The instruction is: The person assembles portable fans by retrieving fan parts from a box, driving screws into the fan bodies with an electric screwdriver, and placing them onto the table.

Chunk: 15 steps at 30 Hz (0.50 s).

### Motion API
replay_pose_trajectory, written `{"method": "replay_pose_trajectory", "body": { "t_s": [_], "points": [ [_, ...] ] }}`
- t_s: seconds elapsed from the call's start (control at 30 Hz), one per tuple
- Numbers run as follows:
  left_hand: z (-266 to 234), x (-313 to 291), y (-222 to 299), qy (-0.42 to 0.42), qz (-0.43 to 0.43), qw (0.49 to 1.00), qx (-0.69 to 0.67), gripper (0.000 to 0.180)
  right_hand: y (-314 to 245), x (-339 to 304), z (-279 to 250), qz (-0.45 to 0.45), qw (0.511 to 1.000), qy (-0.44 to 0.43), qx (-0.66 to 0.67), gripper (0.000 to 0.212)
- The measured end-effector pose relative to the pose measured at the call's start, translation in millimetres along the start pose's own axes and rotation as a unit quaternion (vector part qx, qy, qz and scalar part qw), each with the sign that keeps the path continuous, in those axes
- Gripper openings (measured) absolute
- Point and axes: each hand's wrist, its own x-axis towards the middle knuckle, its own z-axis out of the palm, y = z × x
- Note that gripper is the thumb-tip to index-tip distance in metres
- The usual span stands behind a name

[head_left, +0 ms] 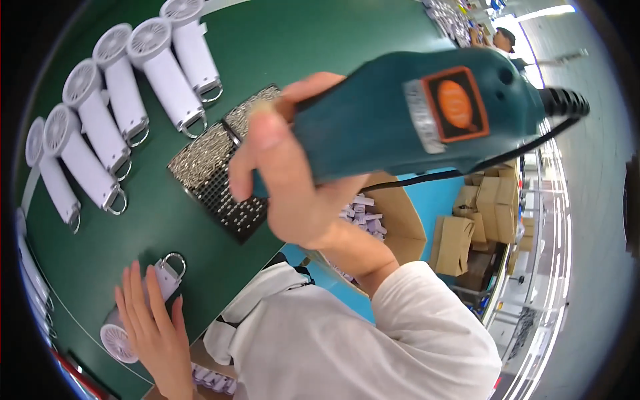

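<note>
My right hand (287, 167) is closed around a dark green electric screwdriver (380, 120) with an orange label and a black cord. Its thin metal bit (231, 133) reaches over a tray of small screws (210, 150), part heaped and part set in a black grid (233, 207). Whether the bit touches a screw I cannot tell. On the green table (220, 280), my left hand (157, 327) lies over a white handheld fan (119, 341), holding it with long fingers across the handle. The fan's round grille and metal ring stick out past the hand.
Several more white handheld fans (167, 73) lie in a row at the far left. Beyond the table edge, an open cardboard box (403, 220) holds small pale parts. Stacked cartons (497, 207) stand on a rack at right. Another person (503, 41) is at the far right.
</note>
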Motion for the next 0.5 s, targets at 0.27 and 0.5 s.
{"method": "replay_pose_trajectory", "body": {
  "t_s": [0.27, 0.5],
  "points": [
    [15.6, 12.9, 16.0, -0.007, -0.045, 0.998, 0.043, 0.057, -14.2, 1.3, 4.9, 0.072, 0.994, -0.027, 0.081, 0.019],
    [26.4, 27.5, 17.2, 0.098, 0.001, 0.995, -0.008, 0.051, -24.7, 5.0, -10.6, 0.054, 0.992, -0.087, 0.078, 0.019]
  ]
}}
